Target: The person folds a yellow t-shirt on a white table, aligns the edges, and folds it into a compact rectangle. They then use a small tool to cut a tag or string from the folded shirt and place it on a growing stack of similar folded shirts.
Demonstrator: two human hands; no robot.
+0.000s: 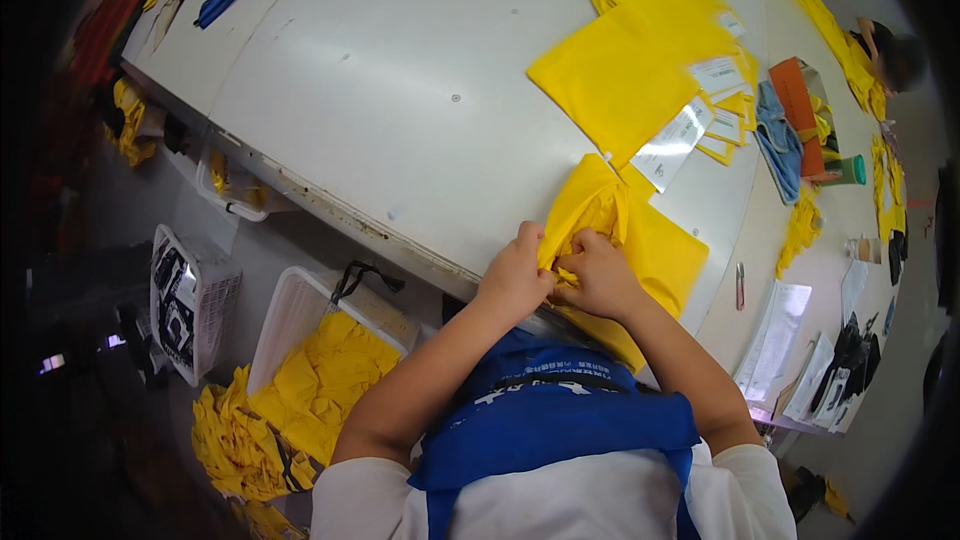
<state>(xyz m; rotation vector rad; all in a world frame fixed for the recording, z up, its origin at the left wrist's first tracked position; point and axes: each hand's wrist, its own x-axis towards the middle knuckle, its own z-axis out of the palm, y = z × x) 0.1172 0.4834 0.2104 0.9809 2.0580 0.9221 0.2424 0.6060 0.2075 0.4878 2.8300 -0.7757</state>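
Observation:
At the table's near edge a yellow garment (660, 255) lies partly bunched, its gathered end raised between my two hands. My left hand (517, 273) is closed on the left side of the bunched cloth. Close beside it, my right hand (597, 275) has its fingers curled into the folds, and the fingertips are partly hidden. Just beyond lies a stack of folded yellow garments (625, 70), with several white printed cards (675, 143) along its right side.
Below the table's left edge, a white basket (290, 315) overflows with yellow cloth (325, 380). Another white basket (215, 300) stands farther left. On the right are a small tool (740, 285), an orange box (793, 105), blue cloth (777, 140) and papers (775, 335). A person (895, 60) is at the far right.

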